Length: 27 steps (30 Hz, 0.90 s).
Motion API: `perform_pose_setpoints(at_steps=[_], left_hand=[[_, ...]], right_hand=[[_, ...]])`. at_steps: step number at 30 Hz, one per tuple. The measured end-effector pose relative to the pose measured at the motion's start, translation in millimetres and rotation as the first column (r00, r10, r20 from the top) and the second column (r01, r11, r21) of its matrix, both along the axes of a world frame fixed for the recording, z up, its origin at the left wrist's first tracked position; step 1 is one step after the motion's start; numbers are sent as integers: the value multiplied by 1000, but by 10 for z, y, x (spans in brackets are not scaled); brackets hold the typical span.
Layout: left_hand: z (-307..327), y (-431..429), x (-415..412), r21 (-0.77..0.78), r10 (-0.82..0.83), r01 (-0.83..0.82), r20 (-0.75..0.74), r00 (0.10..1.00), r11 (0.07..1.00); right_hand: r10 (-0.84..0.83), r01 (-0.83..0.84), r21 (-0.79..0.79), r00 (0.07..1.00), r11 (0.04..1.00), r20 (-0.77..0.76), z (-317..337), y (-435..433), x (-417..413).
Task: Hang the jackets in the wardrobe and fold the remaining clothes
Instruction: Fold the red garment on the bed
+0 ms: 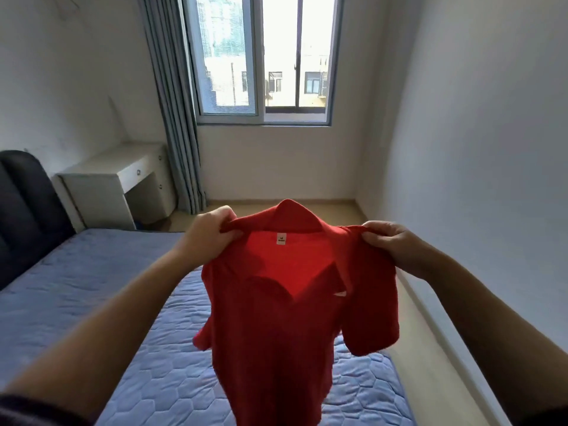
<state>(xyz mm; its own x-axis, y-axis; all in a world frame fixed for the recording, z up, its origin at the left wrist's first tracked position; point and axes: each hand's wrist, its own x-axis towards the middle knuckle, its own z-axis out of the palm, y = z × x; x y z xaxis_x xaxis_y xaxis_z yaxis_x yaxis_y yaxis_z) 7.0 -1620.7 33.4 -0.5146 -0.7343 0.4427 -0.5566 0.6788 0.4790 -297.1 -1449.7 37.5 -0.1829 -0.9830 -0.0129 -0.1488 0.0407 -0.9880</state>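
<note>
Left hand (212,232) and right hand (388,241) each pinch a shoulder of a red collared shirt (285,318), held up open over the bed (92,287), collar toward the window (264,59). Judged progress: this shirt is not yet folded; no folded clothes, jackets or wardrobe are in view.
</note>
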Motion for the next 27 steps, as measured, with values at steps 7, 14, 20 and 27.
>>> perform_pose_setpoints(at_steps=[7, 14, 20, 27], left_hand=[[13, 106, -34, 237, -3, 66, -257, 966, 969], [-225, 282, -1, 445, -173, 147, 20, 985, 884], [-511, 296, 91, 891, -266, 212, -109, 958, 400], [-1203, -372, -437, 855, -107, 13, 49, 993, 518]], right_hand=[[-85, 53, -131, 965, 990, -249, -43, -67, -57], [-39, 37, -16, 989, 999, -146, -431, -35, -194], [134, -220, 360, 959, 907, 248, -770, 47, -485], [32, -77, 507, 995, 859, 96, -1391, -784, -826]])
